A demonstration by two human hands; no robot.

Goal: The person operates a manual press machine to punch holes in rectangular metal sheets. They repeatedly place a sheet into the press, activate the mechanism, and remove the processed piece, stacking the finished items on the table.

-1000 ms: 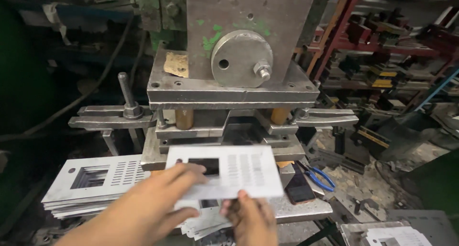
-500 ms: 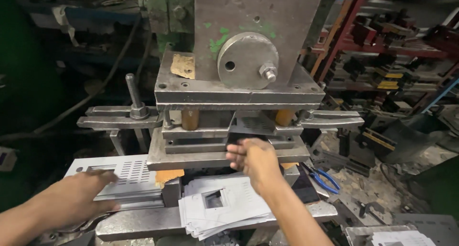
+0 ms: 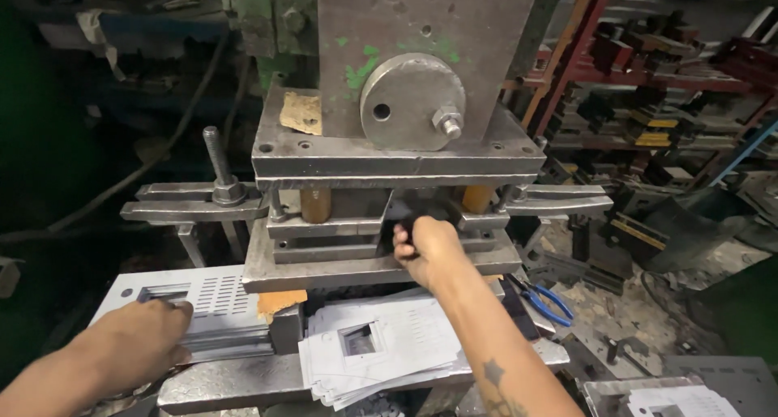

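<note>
My right hand (image 3: 427, 247) reaches into the gap of the steel press die (image 3: 381, 259), fingers curled around something dark at the opening; what it grips is hidden in shadow. My left hand (image 3: 138, 340) lies palm down on a stack of white perforated metal plates (image 3: 215, 299) at the left of the press bed. A second stack of white plates with a square cut-out (image 3: 381, 344) sits in front of the die, under my right forearm.
The press ram with a round steel disc and bolt (image 3: 412, 101) hangs over the die. Clamp bars (image 3: 190, 210) stick out on both sides. Blue-handled pliers (image 3: 547, 299) lie to the right. Cluttered racks (image 3: 648, 101) stand behind.
A second ago both hands held a white perforated plate before the die. My right hand has since gone into the die opening, and my left hand has dropped onto the left stack.
</note>
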